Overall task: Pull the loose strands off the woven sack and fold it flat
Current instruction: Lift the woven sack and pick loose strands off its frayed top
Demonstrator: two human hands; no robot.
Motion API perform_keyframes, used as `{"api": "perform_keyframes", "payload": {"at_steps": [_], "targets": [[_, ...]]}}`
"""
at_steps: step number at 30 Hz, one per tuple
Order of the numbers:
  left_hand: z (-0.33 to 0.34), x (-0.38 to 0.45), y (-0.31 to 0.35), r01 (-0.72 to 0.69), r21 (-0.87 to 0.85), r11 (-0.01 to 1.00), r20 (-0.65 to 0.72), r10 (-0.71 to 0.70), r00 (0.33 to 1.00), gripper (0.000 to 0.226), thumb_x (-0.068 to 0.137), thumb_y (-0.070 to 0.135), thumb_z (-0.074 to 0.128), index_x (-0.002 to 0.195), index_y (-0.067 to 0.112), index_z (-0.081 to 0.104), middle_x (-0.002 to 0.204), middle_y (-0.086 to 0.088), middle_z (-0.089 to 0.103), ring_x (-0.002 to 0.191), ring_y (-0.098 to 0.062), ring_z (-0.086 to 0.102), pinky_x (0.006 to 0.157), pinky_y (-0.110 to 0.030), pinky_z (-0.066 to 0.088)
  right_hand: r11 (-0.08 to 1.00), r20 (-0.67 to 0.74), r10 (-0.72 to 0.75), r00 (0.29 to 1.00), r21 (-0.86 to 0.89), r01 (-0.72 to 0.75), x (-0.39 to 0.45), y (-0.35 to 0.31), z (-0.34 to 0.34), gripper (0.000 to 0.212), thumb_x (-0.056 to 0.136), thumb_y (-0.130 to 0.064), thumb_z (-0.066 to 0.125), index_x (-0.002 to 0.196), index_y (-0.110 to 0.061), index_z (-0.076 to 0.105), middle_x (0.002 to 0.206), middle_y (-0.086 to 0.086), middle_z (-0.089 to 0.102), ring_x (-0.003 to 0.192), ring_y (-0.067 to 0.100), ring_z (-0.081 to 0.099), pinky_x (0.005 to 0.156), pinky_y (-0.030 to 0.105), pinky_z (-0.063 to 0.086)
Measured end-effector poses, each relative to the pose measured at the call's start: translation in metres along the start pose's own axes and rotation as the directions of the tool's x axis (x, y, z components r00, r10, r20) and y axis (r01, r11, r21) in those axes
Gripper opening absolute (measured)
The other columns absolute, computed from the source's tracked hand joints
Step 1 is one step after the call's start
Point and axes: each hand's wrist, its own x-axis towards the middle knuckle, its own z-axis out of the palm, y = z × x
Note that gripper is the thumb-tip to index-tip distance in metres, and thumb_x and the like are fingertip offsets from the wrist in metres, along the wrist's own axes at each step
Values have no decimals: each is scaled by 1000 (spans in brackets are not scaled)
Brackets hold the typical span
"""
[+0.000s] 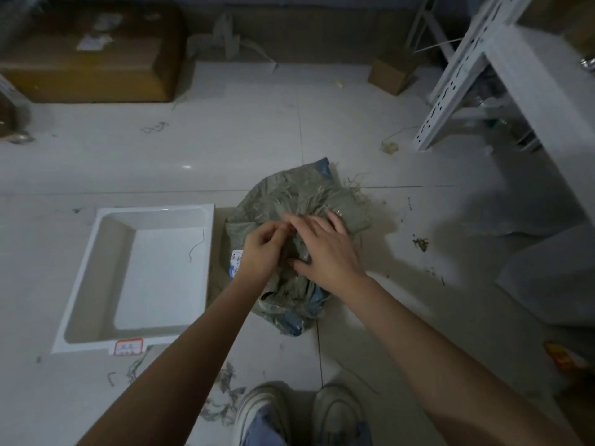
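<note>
Grey-green woven sack [289,201] under flat open right hand [325,249], left hand [260,249] grip pinched on its strands.

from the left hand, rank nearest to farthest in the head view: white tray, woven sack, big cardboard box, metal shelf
1. Woven sack: right under the left hand, whose fingers pinch at it.
2. White tray: on the floor just to the hand's left.
3. Metal shelf and big cardboard box: shelf at far right, box at far left; too close to call.
</note>
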Motion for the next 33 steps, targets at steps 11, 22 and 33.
{"api": "perform_keyframes", "payload": {"at_steps": [11,22,33], "targets": [[-5,10,-33,322,-512,796,-57,-405,912,25,97,19,45,77,14,59,62,-1,64,56,-13,61,50,-18,49,996,-185,-41,982,-84,26,-8,15,37,25,82,-31,62,100,-13,67,99,1,71,100,23,63,109,45,31],[-47,27,7,-78,-539,839,-476,-227,849,18,97,16,46,84,13,58,76,-11,63,62,-20,67,59,-27,58,994,-134,52,990,-87,-64,-15,24,35,38,80,-40,60,101,-10,68,107,4,69,105,26,61,110,44,29],[-42,18,22,-8,-893,450,-220,-422,879,19,100,17,41,89,10,54,89,-11,60,79,-21,65,70,-30,57,-273,676,437,593,728,-628,50,-86,-24,37,98,-28,45,114,2,59,84,11,68,67,19,62,58,28,50]]}}
